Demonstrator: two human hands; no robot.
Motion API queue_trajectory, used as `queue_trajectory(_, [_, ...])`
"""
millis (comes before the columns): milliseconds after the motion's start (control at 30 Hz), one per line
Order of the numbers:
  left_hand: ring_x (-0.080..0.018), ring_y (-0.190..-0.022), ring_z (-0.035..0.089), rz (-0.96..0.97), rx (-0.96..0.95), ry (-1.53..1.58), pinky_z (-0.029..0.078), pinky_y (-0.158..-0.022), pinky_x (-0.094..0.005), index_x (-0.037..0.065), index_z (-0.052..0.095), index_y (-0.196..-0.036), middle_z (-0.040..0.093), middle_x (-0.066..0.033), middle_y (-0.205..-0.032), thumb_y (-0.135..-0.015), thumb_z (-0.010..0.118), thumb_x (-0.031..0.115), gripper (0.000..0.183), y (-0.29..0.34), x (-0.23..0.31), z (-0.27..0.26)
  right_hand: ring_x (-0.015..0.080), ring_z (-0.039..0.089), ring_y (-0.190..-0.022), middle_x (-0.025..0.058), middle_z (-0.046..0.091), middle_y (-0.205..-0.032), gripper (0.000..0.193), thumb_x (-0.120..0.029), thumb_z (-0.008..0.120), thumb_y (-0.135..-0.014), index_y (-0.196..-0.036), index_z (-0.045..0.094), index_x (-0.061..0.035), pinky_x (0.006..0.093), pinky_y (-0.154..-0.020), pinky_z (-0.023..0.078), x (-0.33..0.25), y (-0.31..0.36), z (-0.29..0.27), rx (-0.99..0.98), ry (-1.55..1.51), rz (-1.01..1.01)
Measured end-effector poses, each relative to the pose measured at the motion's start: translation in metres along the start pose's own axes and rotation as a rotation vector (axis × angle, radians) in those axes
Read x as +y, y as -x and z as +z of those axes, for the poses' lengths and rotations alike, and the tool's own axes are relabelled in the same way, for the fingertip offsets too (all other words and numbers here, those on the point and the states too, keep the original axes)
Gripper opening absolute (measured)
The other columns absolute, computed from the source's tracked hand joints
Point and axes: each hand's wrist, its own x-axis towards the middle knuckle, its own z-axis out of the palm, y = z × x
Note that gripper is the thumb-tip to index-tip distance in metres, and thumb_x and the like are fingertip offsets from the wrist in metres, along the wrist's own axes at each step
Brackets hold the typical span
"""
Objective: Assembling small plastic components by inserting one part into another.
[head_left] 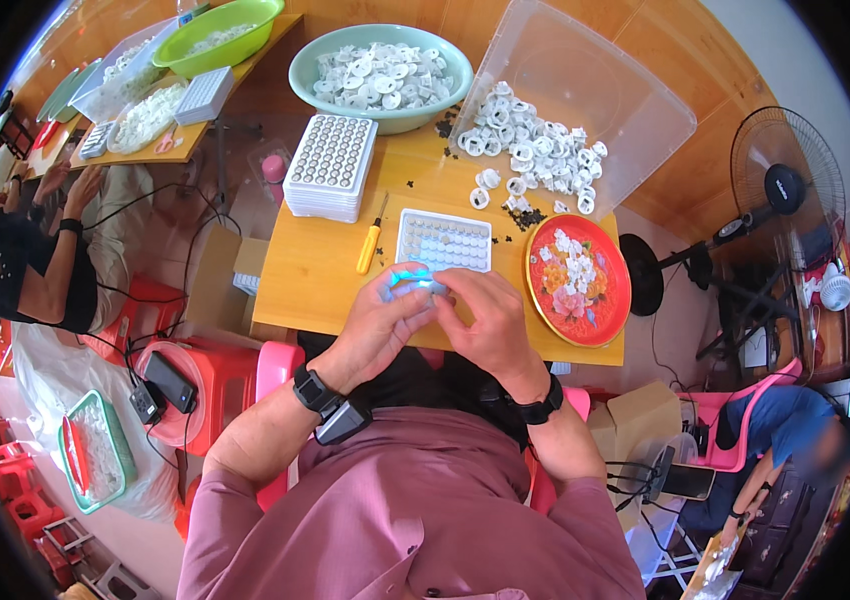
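Observation:
My left hand (383, 318) is closed around a small part lit bright blue-white (423, 283), above the table's near edge. From the right, my right hand (491, 318) pinches at the same part with thumb and fingertips. Fingers cover most of it, so its exact kind is unclear. Just beyond my hands lies a white tray (444, 240) with rows of small round pieces. Left of it rests a yellow-handled screwdriver (370, 248). A red flowered plate (543, 300) at the right holds small white pieces.
A stack of white trays (330, 170) and a pale green basin (382, 118) of white parts stand at the back. White ring-shaped parts (535, 140) lie by a clear plastic bin (635, 110). A fan (785, 190) stands right; other people sit at left and right.

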Motion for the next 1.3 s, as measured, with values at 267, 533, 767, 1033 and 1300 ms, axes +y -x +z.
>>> queue_trajectory(267, [-0.0261,-0.112,0.063,0.054,0.043,0.007,0.053,-0.095,-0.0359,0.003,0.050,-0.127,0.062,-0.0122,-0.121,-0.096,0.061,0.004,0.033,0.001,0.005,0.005,0.0323,0.067,-0.091,0.0121,0.069,-0.104,0.027,-0.007,0.077,-0.075,-0.099,0.064,-0.0052,0.0399,-0.078,0.052,-0.004,0.000,0.002,-0.068,0.012,0.039])
queue_trajectory(533, [-0.0218,-0.107,0.065,0.075,0.004,0.046,0.053,-0.094,-0.0336,0.005,0.052,-0.121,0.064,-0.0120,-0.116,-0.098,0.061,0.009,0.025,0.004,0.001,-0.004,0.0302,0.068,-0.083,0.0102,0.071,-0.100,0.023,-0.008,0.076,-0.074,-0.093,0.064,-0.0062,0.0385,-0.071,0.051,-0.014,-0.002,0.007,-0.047,0.140,-0.044])
queue_trajectory(767, [-0.0224,-0.106,0.066,0.034,-0.064,0.094,0.053,-0.094,-0.0331,0.006,0.052,-0.121,0.063,-0.0119,-0.118,-0.100,0.058,0.016,0.024,0.004,0.009,0.001,0.0275,0.069,-0.082,0.0108,0.072,-0.098,0.025,-0.012,0.077,-0.078,-0.100,0.068,-0.0046,0.0363,-0.073,0.052,0.004,-0.019,-0.003,-0.148,-0.170,0.273])
queue_trajectory(1033, [-0.0222,-0.101,0.068,-0.064,-0.052,0.101,0.055,-0.089,-0.0326,0.007,0.053,-0.121,0.066,-0.0141,-0.117,-0.103,0.054,0.025,0.025,-0.001,0.009,0.000,0.0105,0.066,-0.077,0.0037,0.072,-0.084,0.016,-0.007,0.067,-0.089,-0.102,0.070,0.0016,0.0260,-0.070,0.052,0.040,-0.114,-0.019,-0.077,-0.387,0.492])
queue_trajectory(1300, [-0.0220,-0.094,0.070,-0.053,-0.020,0.030,0.055,-0.085,-0.0315,0.008,0.058,-0.113,0.069,-0.0120,-0.108,-0.102,0.056,0.023,0.019,0.000,0.007,-0.005,0.0361,0.071,-0.081,0.0221,0.072,-0.085,0.017,-0.017,0.067,-0.079,-0.090,0.076,-0.0072,0.0434,-0.076,0.055,0.111,-0.128,-0.019,-0.356,0.154,0.462])
